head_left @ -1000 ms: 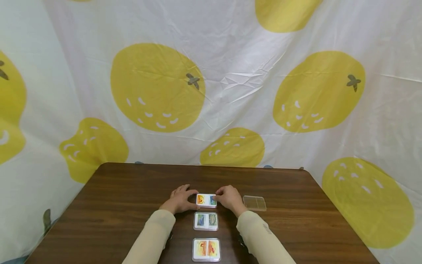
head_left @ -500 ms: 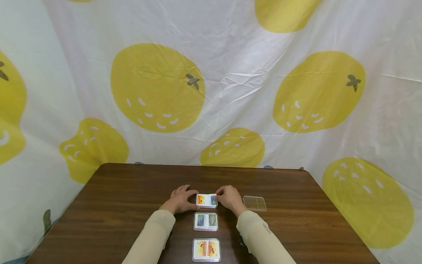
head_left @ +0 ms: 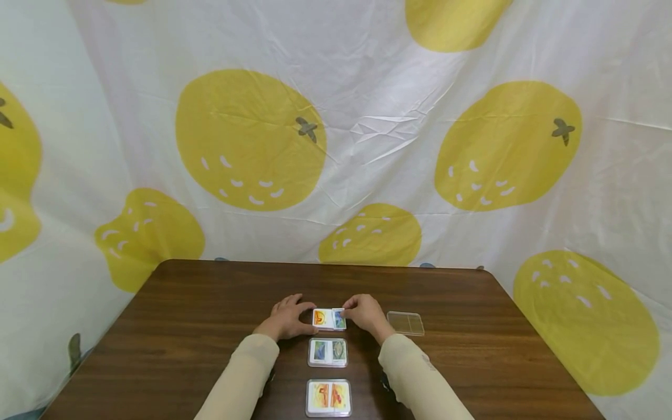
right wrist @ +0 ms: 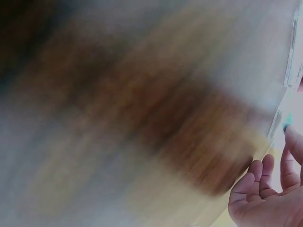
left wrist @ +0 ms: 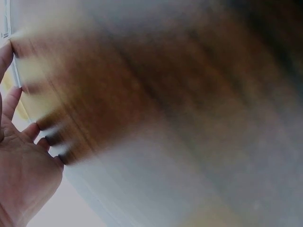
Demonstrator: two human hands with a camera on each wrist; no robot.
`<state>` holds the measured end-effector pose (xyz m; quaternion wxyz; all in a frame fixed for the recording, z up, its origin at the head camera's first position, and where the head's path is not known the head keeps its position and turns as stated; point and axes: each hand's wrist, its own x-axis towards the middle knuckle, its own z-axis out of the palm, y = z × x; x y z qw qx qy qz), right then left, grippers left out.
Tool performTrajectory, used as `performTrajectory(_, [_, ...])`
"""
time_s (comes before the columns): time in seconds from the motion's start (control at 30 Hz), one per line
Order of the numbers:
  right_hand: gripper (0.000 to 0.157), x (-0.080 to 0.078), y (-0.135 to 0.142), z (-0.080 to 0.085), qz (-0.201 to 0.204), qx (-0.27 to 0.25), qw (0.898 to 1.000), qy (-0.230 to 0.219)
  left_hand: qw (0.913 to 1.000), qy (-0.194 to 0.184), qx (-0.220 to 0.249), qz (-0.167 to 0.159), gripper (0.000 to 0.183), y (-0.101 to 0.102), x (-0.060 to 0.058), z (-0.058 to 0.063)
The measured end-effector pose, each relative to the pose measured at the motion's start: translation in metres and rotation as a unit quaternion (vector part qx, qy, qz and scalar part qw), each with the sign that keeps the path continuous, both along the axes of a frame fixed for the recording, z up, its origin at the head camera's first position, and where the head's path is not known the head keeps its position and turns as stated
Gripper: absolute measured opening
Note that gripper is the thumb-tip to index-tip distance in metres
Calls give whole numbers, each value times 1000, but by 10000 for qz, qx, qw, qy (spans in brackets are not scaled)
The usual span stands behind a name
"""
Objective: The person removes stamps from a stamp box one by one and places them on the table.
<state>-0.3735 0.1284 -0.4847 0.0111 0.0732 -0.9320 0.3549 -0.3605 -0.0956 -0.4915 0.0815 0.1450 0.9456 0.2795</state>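
At the far end of a row on the table, a clear card case (head_left: 329, 329) lies with picture cards in it. An orange-and-yellow card (head_left: 319, 318) fills its left half. My left hand (head_left: 286, 318) holds the case by its left end, thumb at the near corner and index finger at the far one. With thumb and fingertips, my right hand (head_left: 366, 314) pinches a blue-and-green card (head_left: 339, 318) over the right half. Both hands show at the edges of the wrist views: left palm (left wrist: 28, 175) with spread fingers, right hand (right wrist: 272, 194) with curled fingers.
Nearer me lie two more clear cases, one with blue and green cards (head_left: 328, 352), one with orange cards (head_left: 328, 398). A clear lid (head_left: 406, 323) rests right of my right hand. The brown table (head_left: 210, 326) ends at a fruit-patterned cloth (head_left: 367, 146).
The blue-and-green card first shifted slightly right, then back left, and now sits a little out of line with its neighbour. My right hand moved slightly with it; my left hand stayed put.
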Motion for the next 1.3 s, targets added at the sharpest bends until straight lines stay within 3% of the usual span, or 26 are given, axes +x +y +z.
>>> performTrajectory(0.83, [10, -2, 18, 8, 233, -1255, 9893, -707, 10000, -6, -40, -3, 60, 1, 0, 1])
performTrajectory(1.03, [11, -2, 29, 14, 198, -1340, 9872, -843, 10000, -30, -40, -24, 60, 1, 0, 1])
performTrajectory(1.3, [12, -3, 47, 20, 558, -1172, 9892, -679, 9999, 90, -58, -134, 59, -1, 0, -1])
